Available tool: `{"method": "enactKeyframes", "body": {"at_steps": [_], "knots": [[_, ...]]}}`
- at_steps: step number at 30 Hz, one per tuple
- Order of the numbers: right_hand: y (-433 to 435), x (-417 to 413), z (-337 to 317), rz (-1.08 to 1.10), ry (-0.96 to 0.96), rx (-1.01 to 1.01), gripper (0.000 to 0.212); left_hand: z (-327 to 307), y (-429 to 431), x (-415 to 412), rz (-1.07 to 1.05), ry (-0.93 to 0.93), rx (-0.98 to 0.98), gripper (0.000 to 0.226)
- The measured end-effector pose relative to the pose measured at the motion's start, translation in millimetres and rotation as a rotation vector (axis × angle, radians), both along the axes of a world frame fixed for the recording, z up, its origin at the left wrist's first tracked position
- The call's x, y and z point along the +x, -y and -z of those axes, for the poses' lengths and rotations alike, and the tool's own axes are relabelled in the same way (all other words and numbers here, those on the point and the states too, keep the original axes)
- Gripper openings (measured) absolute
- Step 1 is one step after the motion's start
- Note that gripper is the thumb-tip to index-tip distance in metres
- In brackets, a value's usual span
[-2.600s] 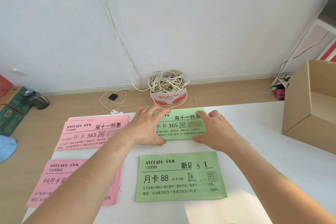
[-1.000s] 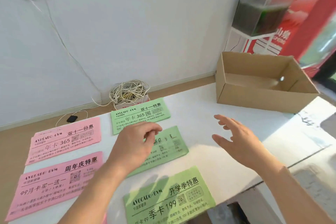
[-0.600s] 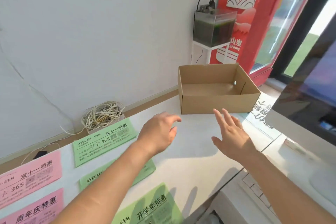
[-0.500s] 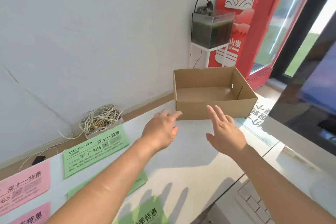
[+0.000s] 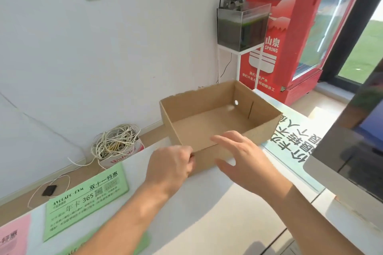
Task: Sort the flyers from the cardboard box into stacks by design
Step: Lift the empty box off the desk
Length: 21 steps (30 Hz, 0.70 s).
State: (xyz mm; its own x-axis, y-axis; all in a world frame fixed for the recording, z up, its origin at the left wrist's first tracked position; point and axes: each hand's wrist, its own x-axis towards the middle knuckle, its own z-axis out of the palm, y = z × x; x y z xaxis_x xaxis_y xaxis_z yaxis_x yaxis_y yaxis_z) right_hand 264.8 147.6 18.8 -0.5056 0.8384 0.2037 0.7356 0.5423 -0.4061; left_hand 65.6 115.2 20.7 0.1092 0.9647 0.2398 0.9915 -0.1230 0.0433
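from the head camera, the cardboard box (image 5: 217,122) sits open-topped on the far right part of the white table (image 5: 207,213), its brown floor showing. the left hand (image 5: 172,165) is at the box's near left corner with fingers curled in against the cardboard; whether they actually grip the wall cannot be told. the right hand (image 5: 242,159) is spread and relaxed just right of it, fingers reaching over the near rim and the thumb low in front of the near wall; contact is unclear. to the near left a green flyer (image 5: 87,198) lies flat on the table, well apart from the box. part of a second green flyer (image 5: 143,242) shows at the near edge beside the left forearm, and a pink flyer (image 5: 12,236) lies in the near left corner. on the floor by the wall, a tangle of cable (image 5: 116,141) sits in a small carton. farther right stand a fish tank (image 5: 242,25) on a white stand and a red fridge (image 5: 290,27). a monitor (image 5: 352,161) fills the right edge.
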Motion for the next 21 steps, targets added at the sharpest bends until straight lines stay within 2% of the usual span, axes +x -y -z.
{"method": "enactKeyframes", "body": {"at_steps": [2,4,8,10,11,12,13,14,16,17,18,21], "knots": [[30,-3,-6,-0.129,0.048,0.015,0.050,2,38,10,0.017,0.107,0.075,0.018],[52,-9,-3,-0.176,0.105,0.056,0.037,10,68,26,0.036,0.286,0.079,0.021],[59,-4,14,-0.100,0.153,0.133,0.025,16,95,34,0.076,0.710,0.018,0.016],[61,5,18,-0.052,0.198,0.148,0.022,12,96,14,0.019,0.646,0.149,0.019],[63,8,20,-0.034,0.197,0.147,0.023,12,92,-1,-0.036,0.505,0.214,0.020],[65,11,20,-0.017,0.160,0.130,0.023,10,87,-15,-0.110,0.352,0.210,0.022],[66,14,21,0.011,0.091,0.105,0.022,6,83,-28,-0.208,0.249,0.118,0.026],[68,17,23,0.057,0.003,0.066,0.018,4,80,-39,-0.301,0.230,-0.028,0.029],[70,22,30,0.187,-0.184,-0.067,0.011,1,78,-47,-0.391,0.462,-0.305,0.021],[71,23,34,0.240,-0.275,-0.138,0.012,3,81,-47,-0.370,0.592,-0.334,0.010],[73,24,37,0.277,-0.370,-0.206,0.015,5,83,-45,-0.332,0.627,-0.322,0.005],[74,25,36,0.384,-0.592,-0.371,0.022,12,92,-38,-0.285,0.578,-0.236,0.017]]}}
